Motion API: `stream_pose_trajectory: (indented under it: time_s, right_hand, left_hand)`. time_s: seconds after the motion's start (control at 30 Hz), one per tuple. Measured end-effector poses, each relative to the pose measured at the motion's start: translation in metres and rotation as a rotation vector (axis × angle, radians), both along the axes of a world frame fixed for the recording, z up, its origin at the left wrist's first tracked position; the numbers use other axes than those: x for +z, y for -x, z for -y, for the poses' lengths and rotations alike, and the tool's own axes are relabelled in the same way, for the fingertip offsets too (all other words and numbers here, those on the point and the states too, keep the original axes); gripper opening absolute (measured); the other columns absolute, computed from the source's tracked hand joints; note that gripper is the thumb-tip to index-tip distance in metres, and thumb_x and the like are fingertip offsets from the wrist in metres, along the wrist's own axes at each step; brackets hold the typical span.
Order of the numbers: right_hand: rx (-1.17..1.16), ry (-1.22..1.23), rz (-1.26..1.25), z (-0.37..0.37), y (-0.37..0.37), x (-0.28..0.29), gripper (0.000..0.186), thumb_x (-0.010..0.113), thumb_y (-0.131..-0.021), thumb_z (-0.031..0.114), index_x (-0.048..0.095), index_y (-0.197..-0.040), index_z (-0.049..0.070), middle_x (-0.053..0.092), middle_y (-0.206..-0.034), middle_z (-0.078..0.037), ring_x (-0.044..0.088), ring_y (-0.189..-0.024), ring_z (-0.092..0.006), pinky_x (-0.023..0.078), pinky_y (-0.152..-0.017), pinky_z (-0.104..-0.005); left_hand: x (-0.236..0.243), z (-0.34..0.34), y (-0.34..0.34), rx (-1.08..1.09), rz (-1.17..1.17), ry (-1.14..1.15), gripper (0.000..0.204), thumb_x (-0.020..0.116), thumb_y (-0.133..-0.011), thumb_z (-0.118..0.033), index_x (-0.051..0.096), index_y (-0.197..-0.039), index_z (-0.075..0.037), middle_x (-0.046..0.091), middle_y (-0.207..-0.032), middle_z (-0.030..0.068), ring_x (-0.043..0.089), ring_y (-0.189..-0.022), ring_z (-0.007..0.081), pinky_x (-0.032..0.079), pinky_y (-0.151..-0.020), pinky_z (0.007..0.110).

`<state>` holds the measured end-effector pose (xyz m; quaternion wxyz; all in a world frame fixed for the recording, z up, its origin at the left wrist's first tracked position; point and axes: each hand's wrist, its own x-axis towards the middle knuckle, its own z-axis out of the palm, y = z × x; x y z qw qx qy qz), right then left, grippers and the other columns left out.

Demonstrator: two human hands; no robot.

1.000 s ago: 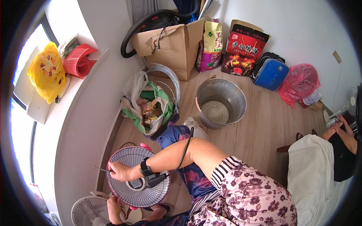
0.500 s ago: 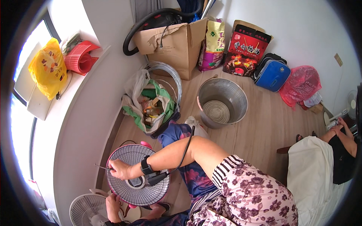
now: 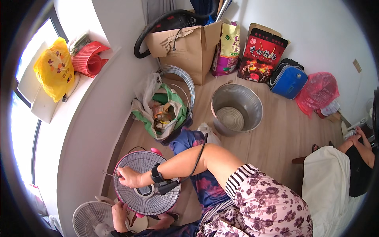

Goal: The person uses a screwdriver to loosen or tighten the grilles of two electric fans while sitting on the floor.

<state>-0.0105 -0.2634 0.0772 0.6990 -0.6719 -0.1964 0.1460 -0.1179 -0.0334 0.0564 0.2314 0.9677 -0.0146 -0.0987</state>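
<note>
From where I stand, the person crouches over a round heater with a pink rim and a grey wire grille, which sits low by the curved white wall, its grille facing up. The right hand is closed in a fist around a thin metal rod over the grille; the bare end of the rod pokes out to the left. The left hand is at the lower left edge of the heater, fingers bent against the pink rim; I cannot tell how firmly it grips.

A black wrist strap circles the right wrist, with a black cable looping up the forearm. Just beside the left hand is a white fan with a round cage.

Beyond the heater, on the pale wood floor, stand a green-and-white bag full of odds and ends and a grey metal bucket, apart from each other. A big brown cardboard box stands behind them. On the white windowsill, a yellow plastic bag rests beside a rolled red mat.
</note>
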Motion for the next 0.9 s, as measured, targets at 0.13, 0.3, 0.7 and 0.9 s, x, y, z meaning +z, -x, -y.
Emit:
stream_pose_trajectory:
  time_s: [0.13,0.3,0.7,0.9]
  right_hand:
    - [-0.019,-0.006,-0.003,-0.001,-0.001,-0.003,0.015,0.050,-0.079,0.006,0.041,-0.086,-0.004,0.051,-0.052,-0.014,0.055,-0.039,-0.0230,0.045,-0.039,-0.0359]
    - [-0.020,-0.013,0.000,-0.003,-0.001,-0.002,0.015,0.051,-0.079,0.005,0.041,-0.086,-0.004,0.051,-0.052,-0.014,0.053,-0.037,-0.0228,0.044,-0.039,-0.0356]
    - [0.010,0.031,-0.028,-0.004,-0.003,-0.005,0.016,0.051,-0.082,0.004,0.041,-0.092,-0.004,0.050,-0.052,-0.009,0.050,-0.039,-0.0152,0.041,-0.037,-0.0290]
    - [0.005,0.047,0.012,-0.001,-0.003,-0.004,0.017,0.052,-0.083,0.005,0.042,-0.093,-0.004,0.051,-0.052,-0.009,0.051,-0.040,-0.0150,0.041,-0.037,-0.0293]
  left_hand:
    - [0.010,0.012,-0.001,-0.018,-0.002,-0.005,0.017,0.062,-0.073,-0.010,0.057,-0.078,0.006,0.059,-0.074,0.0236,0.056,-0.072,0.0409,0.043,-0.063,0.045]
    - [0.010,0.011,-0.001,-0.034,0.012,-0.029,0.017,0.062,-0.074,-0.010,0.057,-0.077,0.006,0.059,-0.070,0.0227,0.057,-0.069,0.0406,0.043,-0.061,0.045]
    - [0.004,0.007,0.000,-0.014,0.010,0.007,0.017,0.062,-0.074,-0.011,0.058,-0.077,0.006,0.058,-0.069,0.0227,0.057,-0.067,0.0387,0.044,-0.059,0.042]
    - [0.000,0.004,-0.001,-0.004,0.014,0.005,0.018,0.062,-0.074,-0.011,0.057,-0.077,0.006,0.058,-0.071,0.0235,0.056,-0.069,0.0408,0.043,-0.061,0.044]
